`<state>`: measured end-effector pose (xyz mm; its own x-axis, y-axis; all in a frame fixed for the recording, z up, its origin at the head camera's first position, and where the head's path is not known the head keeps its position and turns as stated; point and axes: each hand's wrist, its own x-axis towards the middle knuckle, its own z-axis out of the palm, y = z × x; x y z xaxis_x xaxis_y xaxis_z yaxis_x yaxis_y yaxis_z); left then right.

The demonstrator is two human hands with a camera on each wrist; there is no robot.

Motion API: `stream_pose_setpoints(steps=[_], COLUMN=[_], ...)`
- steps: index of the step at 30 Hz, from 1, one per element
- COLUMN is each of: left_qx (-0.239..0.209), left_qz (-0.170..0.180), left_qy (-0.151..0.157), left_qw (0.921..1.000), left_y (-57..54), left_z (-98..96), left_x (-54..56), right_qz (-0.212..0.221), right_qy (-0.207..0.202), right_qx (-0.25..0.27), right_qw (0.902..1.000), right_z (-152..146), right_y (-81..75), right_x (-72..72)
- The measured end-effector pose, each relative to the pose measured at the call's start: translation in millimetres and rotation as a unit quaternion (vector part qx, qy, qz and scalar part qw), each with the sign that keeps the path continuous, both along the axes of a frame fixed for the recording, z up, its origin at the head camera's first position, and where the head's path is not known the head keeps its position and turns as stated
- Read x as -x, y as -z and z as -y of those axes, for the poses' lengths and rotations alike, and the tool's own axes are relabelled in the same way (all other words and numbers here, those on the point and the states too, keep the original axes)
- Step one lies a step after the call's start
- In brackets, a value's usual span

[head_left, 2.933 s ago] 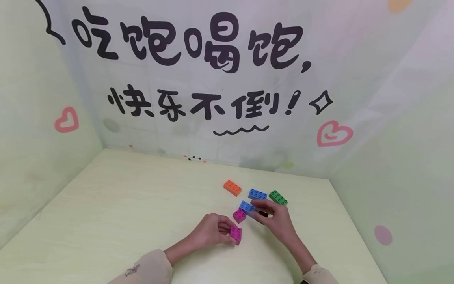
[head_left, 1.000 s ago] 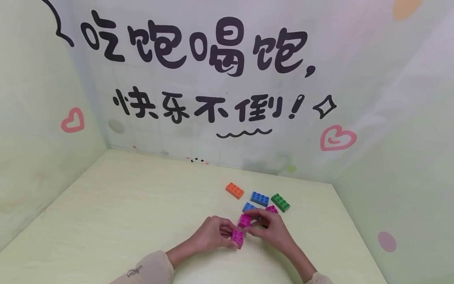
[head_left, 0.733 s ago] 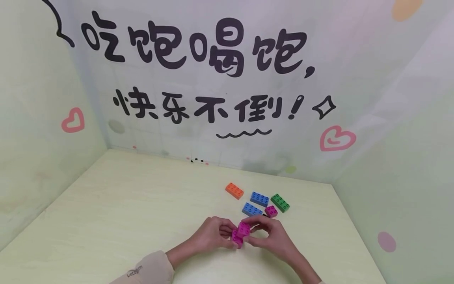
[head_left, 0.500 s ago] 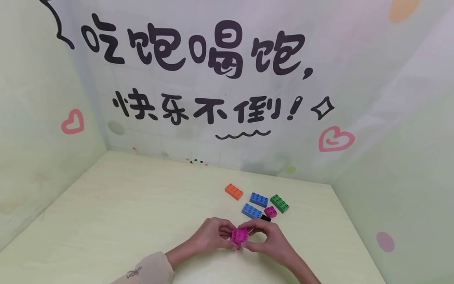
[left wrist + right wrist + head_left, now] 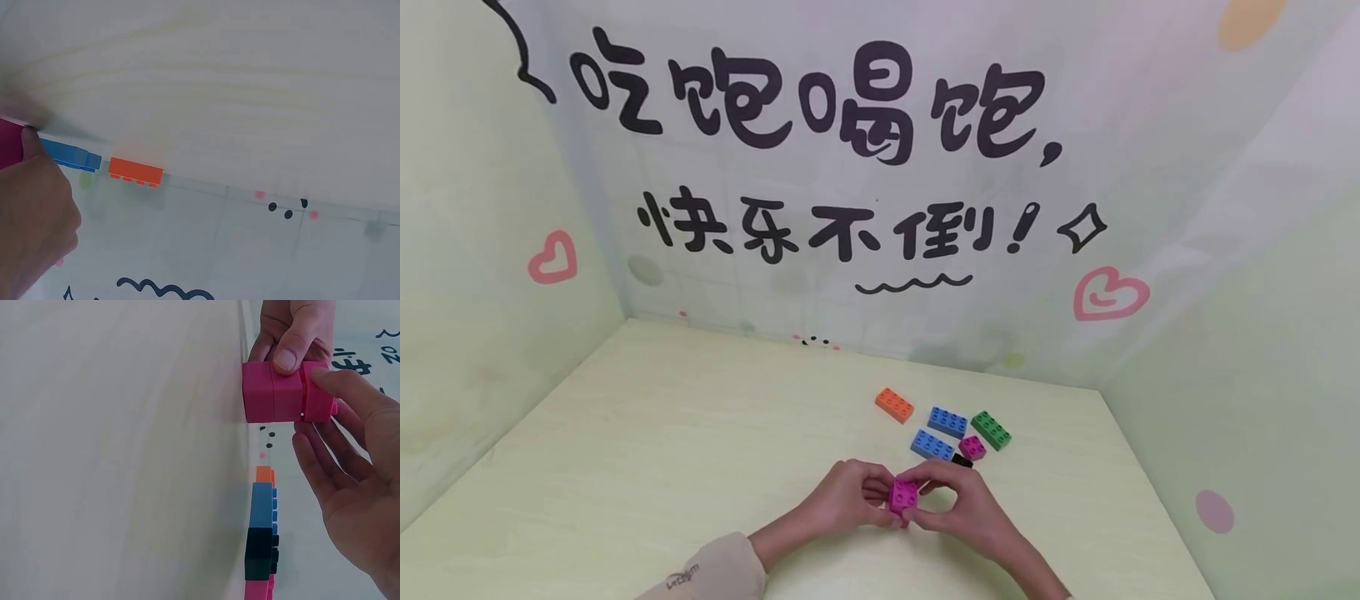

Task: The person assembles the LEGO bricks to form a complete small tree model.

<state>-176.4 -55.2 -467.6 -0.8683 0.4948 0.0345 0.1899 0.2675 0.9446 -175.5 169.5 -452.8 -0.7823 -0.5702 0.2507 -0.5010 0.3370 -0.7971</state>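
Observation:
In the head view my left hand point(image 5: 850, 497) grips the lower part of a small pink toy brick stack. My right hand point(image 5: 966, 510) pinches the top pink brick point(image 5: 903, 493) from the other side. Seen sideways in the right wrist view, the lower stack point(image 5: 259, 394) is two joined pink bricks with the left thumb pressed on it. The right fingers hold the upper pink brick point(image 5: 320, 403), with a thin gap at its seam. In the left wrist view the left hand point(image 5: 40, 219) covers most of the pink bricks point(image 5: 9, 144).
Beyond the hands on the pale table point(image 5: 662, 433) lie an orange brick point(image 5: 895, 404), two blue bricks point(image 5: 948, 421), a green brick point(image 5: 992, 429), a loose pink brick point(image 5: 972, 447) and a partly covered black brick point(image 5: 962, 460). Printed walls surround the table.
My right hand has picked up a pink brick near the blue one, brought it down onto the pink bricks in my left hand and turned it into line. The left hand has stayed about in place.

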Motion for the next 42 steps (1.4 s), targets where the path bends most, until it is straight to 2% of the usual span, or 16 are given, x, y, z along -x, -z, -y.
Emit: stream_pose_setpoints(steps=[8,12,16,20,28,31,35,40,42], left_qx=[-0.011,-0.012,0.003,0.004,-0.004,-0.001,0.007,0.013,0.014], left_qz=[-0.004,-0.006,-0.007,-0.004,-0.003,-0.005,-0.01,-0.024,-0.029], left_qy=[-0.002,0.001,0.002,0.0,0.002,0.001,-0.001,-0.002,-0.005], left_qw=[0.9999,0.9999,1.0,1.0,1.0,1.0,0.9999,0.9996,0.9995], left_y=[-0.7,-0.9,-2.1,-1.9,1.6,1.6,1.0,2.6,3.2], left_z=[2.2,1.4,0.6,0.9,-0.3,-0.3,-0.4,-0.7,-0.8], left_x=[0.0,-0.7,0.6,2.1,2.5,2.9,3.7,4.0,3.7], right_qz=[-0.047,-0.035,-0.009,0.021,0.04,0.036,0.024,0.004,0.009], right_qy=[0.001,0.01,0.01,0.03,0.039,0.054,0.071,0.067,0.064], right_qx=[-0.004,-0.011,0.0,0.003,0.01,0.01,0.006,-0.001,0.0], right_qw=[0.9989,0.9993,0.9999,0.9993,0.9984,0.9979,0.9972,0.9977,0.9979], right_z=[13,15,7,6,16,17,14,11,10], right_y=[0.9,-1.8,-3.9,-7.0,-30.4,-26.4,-10.7,-0.1,1.2], right_x=[0.9,-1.4,-2.0,-3.3,-15.5,-15.1,-10.4,-6.2,-5.0])
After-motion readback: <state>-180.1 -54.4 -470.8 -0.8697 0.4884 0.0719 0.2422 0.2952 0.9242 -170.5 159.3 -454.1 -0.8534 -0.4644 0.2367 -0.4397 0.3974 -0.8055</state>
